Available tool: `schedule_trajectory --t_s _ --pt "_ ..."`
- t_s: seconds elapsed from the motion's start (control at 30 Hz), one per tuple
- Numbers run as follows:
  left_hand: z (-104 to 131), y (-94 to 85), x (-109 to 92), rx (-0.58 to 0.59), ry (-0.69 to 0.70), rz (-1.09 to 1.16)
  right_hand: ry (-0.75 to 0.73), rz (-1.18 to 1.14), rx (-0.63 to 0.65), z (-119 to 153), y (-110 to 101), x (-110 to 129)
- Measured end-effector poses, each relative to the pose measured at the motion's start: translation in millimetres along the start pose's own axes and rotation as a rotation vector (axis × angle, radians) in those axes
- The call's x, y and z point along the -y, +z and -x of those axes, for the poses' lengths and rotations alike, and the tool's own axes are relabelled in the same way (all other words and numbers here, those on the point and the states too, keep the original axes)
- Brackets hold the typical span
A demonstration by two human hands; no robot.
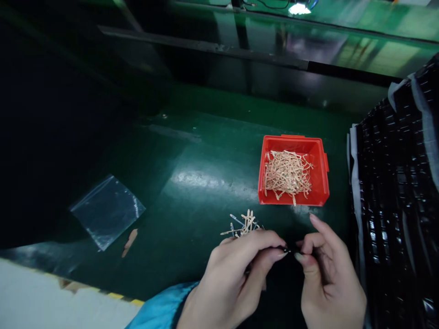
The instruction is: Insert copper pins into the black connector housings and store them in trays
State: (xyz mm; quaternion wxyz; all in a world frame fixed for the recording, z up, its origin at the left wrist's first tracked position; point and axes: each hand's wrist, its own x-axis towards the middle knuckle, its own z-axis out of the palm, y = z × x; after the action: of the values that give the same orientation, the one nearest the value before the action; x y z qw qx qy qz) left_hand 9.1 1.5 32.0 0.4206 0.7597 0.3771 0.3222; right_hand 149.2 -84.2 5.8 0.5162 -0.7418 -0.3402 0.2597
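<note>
Both my hands meet near the front of the green work surface. My left hand (236, 274) pinches a small dark piece (288, 250) between thumb and forefinger. On its other side my right hand (329, 269) has thumb and forefinger closed at the same dark piece, its other fingers curled or raised. The piece is too small and dark to name. Just beyond my left hand lies a small heap of thin beige and bluish strips (247, 223), partly hidden by the hand. Behind my right hand stands a red bin (322, 178) holding many tangled beige strips (288, 173).
A clear zip bag (109, 211) lies flat at the left, with a brown scrap (129, 242) beside it. Stacked black trays (394, 192) with whitish strips rise along the right. A dark ledge (206, 59) runs across the back. Yellow-black tape (126, 299) marks the front edge.
</note>
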Motion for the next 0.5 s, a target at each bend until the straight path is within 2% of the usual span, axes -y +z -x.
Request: schedule_trajectory --t_s 0.07,0.17,0.23,0.3,0.37,0.5 --pt "-1 -2.3 -1 -0.001 0.075 -0.034 -0.081 -0.022 -0.024 2 3 4" --pt "-2 -11.9 -1 -0.008 0.173 -0.029 -0.278 -0.055 0.008 -1 3 8" --pt "1 -22.2 3 0.039 0.245 -0.046 -0.402 -0.093 0.009 -5 1 10" --pt "5 -32.4 9 0.109 0.318 -0.105 -0.454 -0.153 -0.012 -8 0 11" --pt "9 -38.4 13 0.13 0.375 -0.146 -0.465 -0.206 -0.017 -10 0 12" --pt "9 -30.2 7 -0.03 0.3 -0.125 -0.474 -0.19 0.065 -12 -3 15"
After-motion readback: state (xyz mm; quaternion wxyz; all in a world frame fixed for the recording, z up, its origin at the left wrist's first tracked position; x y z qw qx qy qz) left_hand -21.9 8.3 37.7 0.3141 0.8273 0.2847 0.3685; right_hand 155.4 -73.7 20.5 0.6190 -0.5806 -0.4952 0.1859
